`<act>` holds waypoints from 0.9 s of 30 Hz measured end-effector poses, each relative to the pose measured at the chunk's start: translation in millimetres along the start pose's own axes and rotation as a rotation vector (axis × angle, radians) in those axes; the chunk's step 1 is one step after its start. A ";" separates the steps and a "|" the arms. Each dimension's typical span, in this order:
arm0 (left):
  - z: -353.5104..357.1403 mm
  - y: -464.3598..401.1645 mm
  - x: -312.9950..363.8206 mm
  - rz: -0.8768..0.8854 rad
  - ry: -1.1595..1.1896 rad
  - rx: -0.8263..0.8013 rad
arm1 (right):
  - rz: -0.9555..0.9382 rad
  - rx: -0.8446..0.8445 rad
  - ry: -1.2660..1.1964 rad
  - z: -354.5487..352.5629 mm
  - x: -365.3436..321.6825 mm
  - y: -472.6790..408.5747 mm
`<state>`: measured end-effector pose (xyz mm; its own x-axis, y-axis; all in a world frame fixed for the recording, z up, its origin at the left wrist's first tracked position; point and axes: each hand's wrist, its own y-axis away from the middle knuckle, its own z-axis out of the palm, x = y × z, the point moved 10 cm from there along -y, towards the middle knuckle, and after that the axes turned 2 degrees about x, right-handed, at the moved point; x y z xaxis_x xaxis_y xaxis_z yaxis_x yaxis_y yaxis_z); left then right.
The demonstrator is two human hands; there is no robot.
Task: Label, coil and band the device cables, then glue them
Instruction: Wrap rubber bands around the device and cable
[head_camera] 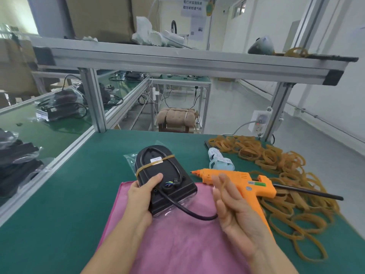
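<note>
- Black device [165,181] lies partly on the pink cloth [177,234] near the middle of the green bench [59,194], still in its clear bag; 1 rubber band [156,165] crosses it over a white label [156,160], holding the coiled cable [177,206] on top.
- Left hand [141,196] grips the device's near left edge, thumb on top, fingers curled under.
- Right hand [230,210] is spread, palm turned inward, holding nothing; the cable's loose loop runs just to it, though contact cannot be confirmed.
- Orange glue gun [243,182] rests just behind that hand, nozzle pointing left.
- Judgement: labelling and banding look complete; gluing is due. Keep the device pinned flat and take the gun by its handle, clear of the nozzle.
- Loose rubber bands [276,167] cover the bench's right side; a label roll [215,155] sits at the far edge of them.
- Aluminium shelf [177,58] spans overhead; bagged devices occupy the bench to the left.
</note>
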<state>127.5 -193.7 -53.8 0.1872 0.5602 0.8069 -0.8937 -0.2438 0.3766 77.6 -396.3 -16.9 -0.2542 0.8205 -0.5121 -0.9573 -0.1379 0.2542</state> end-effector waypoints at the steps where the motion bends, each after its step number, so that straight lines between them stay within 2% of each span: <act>1: -0.5 -0.3 1.8 -0.002 0.011 0.010 | 0.017 0.014 -0.021 -4.4 6.2 0.9; 4: -0.6 -0.3 4.3 -0.012 0.035 0.027 | 0.021 0.051 0.049 -12.1 22.5 0.8; 8: -1.5 -0.9 8.6 -0.002 0.054 0.053 | 0.090 0.098 0.296 -21.0 37.3 -2.0; 11: -2.2 -2.3 15.2 0.018 0.092 0.087 | 0.260 -0.117 0.442 -2.7 57.7 7.4; 13: -2.6 -3.8 19.6 0.040 0.130 0.109 | 0.272 -0.197 0.622 3.8 68.2 12.5; 15: -2.8 -4.2 21.8 0.059 0.155 0.119 | 0.217 -0.124 0.679 4.3 70.0 10.3; 19: -0.4 -2.1 20.3 0.089 0.145 0.095 | -0.030 0.164 0.601 1.3 47.1 -5.7; 23: -2.0 -0.3 19.9 0.139 0.136 0.098 | -0.196 0.257 0.581 9.0 23.5 -13.4; 27: 2.7 4.4 14.1 0.152 0.146 0.057 | -0.429 0.307 0.787 23.2 -12.5 -15.9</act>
<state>127.3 -189.1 -39.5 -0.0131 0.6213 0.7835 -0.8818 -0.3765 0.2839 99.2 -391.5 4.5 -0.0165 0.1418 -0.9898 -0.9411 0.3321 0.0632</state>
